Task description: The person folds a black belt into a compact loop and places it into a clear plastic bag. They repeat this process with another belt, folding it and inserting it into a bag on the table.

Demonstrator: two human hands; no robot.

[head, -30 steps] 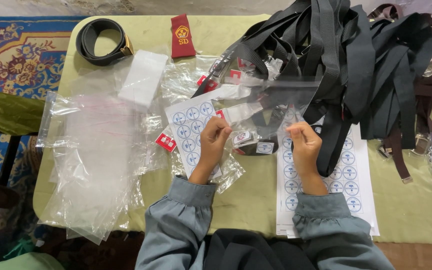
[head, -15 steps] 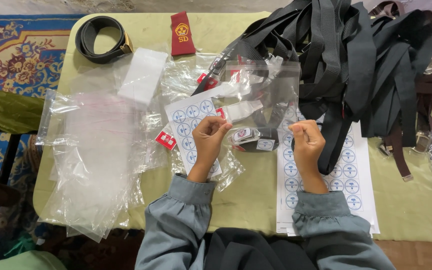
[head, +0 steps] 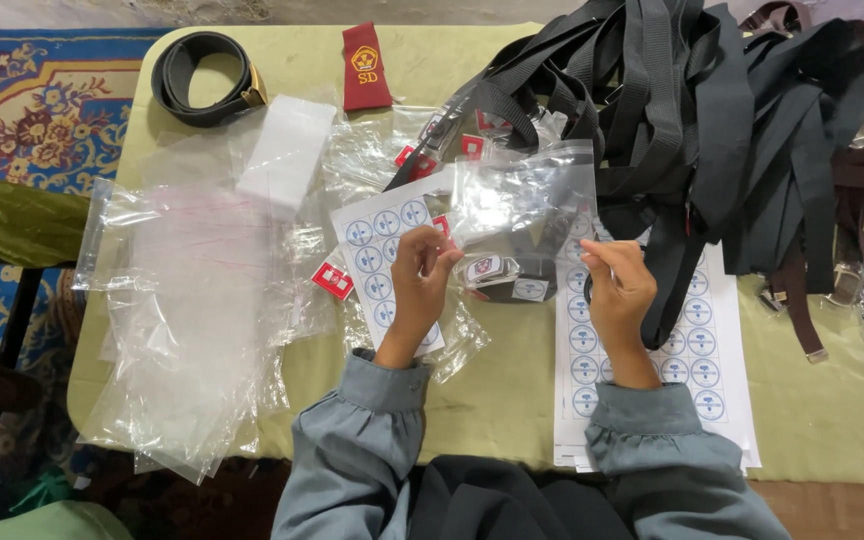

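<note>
Both hands (head: 422, 275) (head: 617, 285) pinch a crinkly clear bag (head: 522, 205) — grip closed on its corners.

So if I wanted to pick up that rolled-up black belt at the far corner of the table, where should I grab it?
Probably at the gold buckle end of the coiled black belt. It lies flat as an open ring, so come from above and pinch across the band, one finger inside the loop and one outside. The buckle sits on the side nearer the red badge, where the layers meet, so gripping there should keep the coil from unrolling.
</note>
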